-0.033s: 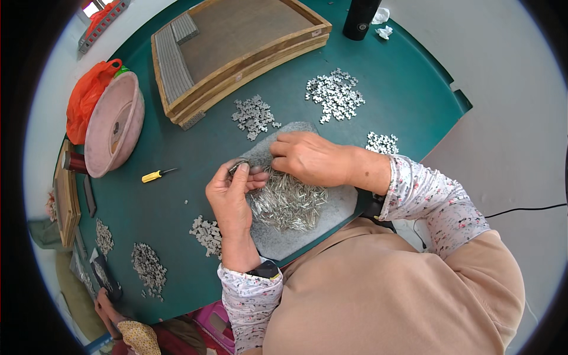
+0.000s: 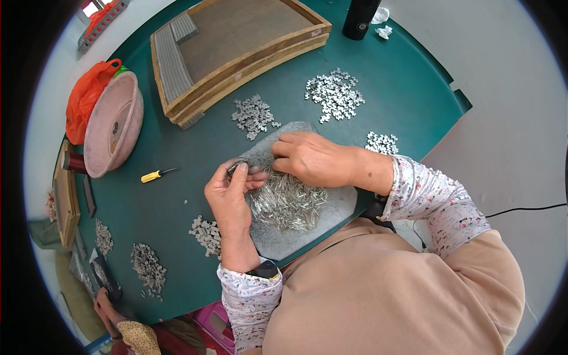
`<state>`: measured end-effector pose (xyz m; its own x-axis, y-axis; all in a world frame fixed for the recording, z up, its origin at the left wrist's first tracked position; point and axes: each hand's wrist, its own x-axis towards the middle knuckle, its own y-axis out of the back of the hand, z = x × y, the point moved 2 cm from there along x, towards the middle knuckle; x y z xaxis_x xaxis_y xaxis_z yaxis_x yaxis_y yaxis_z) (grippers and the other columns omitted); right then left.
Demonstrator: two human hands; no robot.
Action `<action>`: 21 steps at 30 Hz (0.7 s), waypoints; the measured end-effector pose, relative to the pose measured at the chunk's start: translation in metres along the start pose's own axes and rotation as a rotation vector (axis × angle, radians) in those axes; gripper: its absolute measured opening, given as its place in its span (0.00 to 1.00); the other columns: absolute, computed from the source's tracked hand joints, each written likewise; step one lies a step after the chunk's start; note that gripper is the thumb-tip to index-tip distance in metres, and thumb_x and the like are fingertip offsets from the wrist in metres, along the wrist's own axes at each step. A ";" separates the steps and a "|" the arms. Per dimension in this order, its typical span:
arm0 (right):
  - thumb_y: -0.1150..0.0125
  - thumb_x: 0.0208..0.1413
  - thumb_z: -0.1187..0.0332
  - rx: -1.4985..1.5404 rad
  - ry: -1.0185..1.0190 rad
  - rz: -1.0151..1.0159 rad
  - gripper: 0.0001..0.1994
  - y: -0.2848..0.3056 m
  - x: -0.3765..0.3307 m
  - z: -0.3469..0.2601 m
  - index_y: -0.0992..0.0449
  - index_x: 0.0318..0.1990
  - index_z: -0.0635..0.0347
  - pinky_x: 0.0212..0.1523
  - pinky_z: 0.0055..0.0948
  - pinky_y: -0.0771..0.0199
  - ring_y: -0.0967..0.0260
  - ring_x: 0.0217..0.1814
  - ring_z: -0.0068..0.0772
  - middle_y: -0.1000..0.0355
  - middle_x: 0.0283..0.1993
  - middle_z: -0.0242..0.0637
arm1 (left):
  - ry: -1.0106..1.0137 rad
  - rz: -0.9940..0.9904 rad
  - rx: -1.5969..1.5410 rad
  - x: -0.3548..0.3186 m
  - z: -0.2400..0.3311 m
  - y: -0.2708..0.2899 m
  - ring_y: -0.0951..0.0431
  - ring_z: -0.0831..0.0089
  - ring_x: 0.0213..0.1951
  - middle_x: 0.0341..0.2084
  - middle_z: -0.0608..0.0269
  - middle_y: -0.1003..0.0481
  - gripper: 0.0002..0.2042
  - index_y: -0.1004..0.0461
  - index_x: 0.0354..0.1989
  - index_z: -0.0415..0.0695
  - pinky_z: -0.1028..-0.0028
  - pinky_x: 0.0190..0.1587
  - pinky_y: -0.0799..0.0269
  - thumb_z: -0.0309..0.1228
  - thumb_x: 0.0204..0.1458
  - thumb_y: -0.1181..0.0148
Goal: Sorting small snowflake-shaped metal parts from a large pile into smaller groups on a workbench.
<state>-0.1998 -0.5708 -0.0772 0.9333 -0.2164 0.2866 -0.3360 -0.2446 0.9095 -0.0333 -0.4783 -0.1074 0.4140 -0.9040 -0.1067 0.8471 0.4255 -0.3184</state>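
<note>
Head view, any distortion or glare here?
In the head view, the wooden trays bow along their edges, fisheye-style, and the corners go black; in the same head view, the metal pins glint in small bright specks.

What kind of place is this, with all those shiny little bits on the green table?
Probably a small workshop: there's a heap of thin, shiny pins on a gray mat, piles of little silvery pieces, and a yellow-handled tool.
</note>
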 end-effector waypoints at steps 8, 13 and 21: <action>0.43 0.41 0.73 -0.017 0.034 0.050 0.11 0.016 -0.039 0.004 0.22 0.35 0.62 0.41 0.36 0.31 0.35 0.42 0.41 0.33 0.36 0.39 | 0.003 -0.006 0.003 0.002 0.000 0.000 0.19 0.65 0.28 0.28 0.53 0.22 0.06 0.27 0.40 0.34 0.73 0.30 0.22 0.23 0.56 0.44; 0.40 0.43 0.75 0.037 -0.132 0.088 0.09 0.022 -0.036 0.013 0.23 0.35 0.61 0.39 0.37 0.29 0.33 0.40 0.42 0.31 0.36 0.39 | 0.009 -0.006 0.021 0.001 -0.001 0.000 0.19 0.65 0.28 0.28 0.53 0.22 0.06 0.27 0.40 0.35 0.73 0.30 0.22 0.23 0.56 0.44; 0.36 0.44 0.74 0.063 -0.263 0.028 0.08 0.018 -0.018 0.016 0.22 0.35 0.60 0.39 0.37 0.27 0.31 0.39 0.42 0.31 0.36 0.38 | 0.016 -0.003 0.029 0.002 -0.003 0.000 0.19 0.65 0.27 0.28 0.53 0.22 0.06 0.27 0.40 0.34 0.74 0.30 0.23 0.23 0.56 0.44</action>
<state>-0.2252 -0.5868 -0.0709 0.8613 -0.4597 0.2164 -0.3766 -0.2918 0.8792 -0.0335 -0.4801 -0.1099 0.4060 -0.9058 -0.1210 0.8578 0.4234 -0.2914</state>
